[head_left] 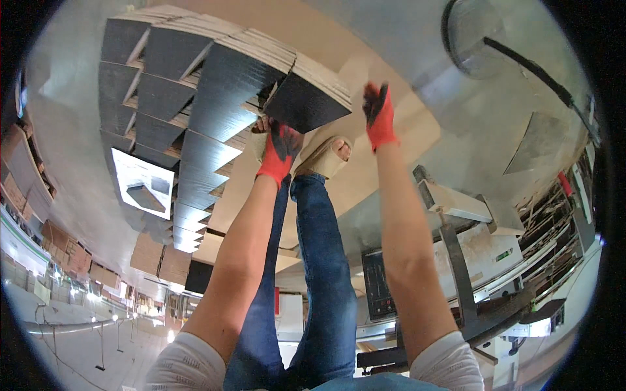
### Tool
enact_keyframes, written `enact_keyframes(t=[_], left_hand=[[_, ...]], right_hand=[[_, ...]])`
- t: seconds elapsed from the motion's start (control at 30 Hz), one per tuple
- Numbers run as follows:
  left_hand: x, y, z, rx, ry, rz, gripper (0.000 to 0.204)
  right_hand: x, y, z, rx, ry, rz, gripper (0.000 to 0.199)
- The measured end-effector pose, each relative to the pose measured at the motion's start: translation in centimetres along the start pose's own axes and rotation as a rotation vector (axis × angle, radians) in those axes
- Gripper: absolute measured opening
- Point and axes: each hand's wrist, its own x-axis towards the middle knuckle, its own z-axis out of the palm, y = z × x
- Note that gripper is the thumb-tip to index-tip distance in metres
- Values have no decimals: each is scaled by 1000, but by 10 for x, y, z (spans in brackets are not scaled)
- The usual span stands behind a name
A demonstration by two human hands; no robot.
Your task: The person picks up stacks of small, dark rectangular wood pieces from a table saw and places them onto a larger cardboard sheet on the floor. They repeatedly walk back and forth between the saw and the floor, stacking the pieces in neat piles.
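Observation:
A stack of thin boards with a black front (309,101) and pale layered edges sits at the near right end of a larger group of such stacks. My left hand (284,144), in a red glove with dark fingers, reaches to the lower left corner of that black front. Its dark fingers point up along the black surface and partly blend into it. To the right of the stack, my right hand (380,116) in a matching glove is raised, apart from the boards. Its fingers are slightly blurred but look extended, with nothing in them.
Several more black-fronted stacks (166,49) stand in rows to the left, with a white printed sheet (143,182) on one. Tan sheeting (398,124) lies under and around my sandalled feet. A machine (479,254) is at right; a black hose (528,68) lies far right.

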Motion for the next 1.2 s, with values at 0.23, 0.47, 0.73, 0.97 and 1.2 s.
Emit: enact_keyframes(t=[0.23, 0.47, 0.73, 0.97, 1.2], left_hand=[[-105, 49, -49, -112, -204, -35, 46], [-262, 93, -148, -389, -17, -255, 40], [-334, 234, -118, 3, -146, -61, 35], [-373, 297, -177, 170, -288, 37, 37], [-376, 439, -176, 88, -267, 304, 39]], right_hand=[[-180, 70, -99, -129, -39, 133, 62], [-355, 103, -104, -482, -366, -275, 36], [-508, -33, -82, -910, -330, -427, 55], [-587, -78, -122, -556, -189, -378, 48], [-684, 60, -203, -700, 94, -1229, 16]])
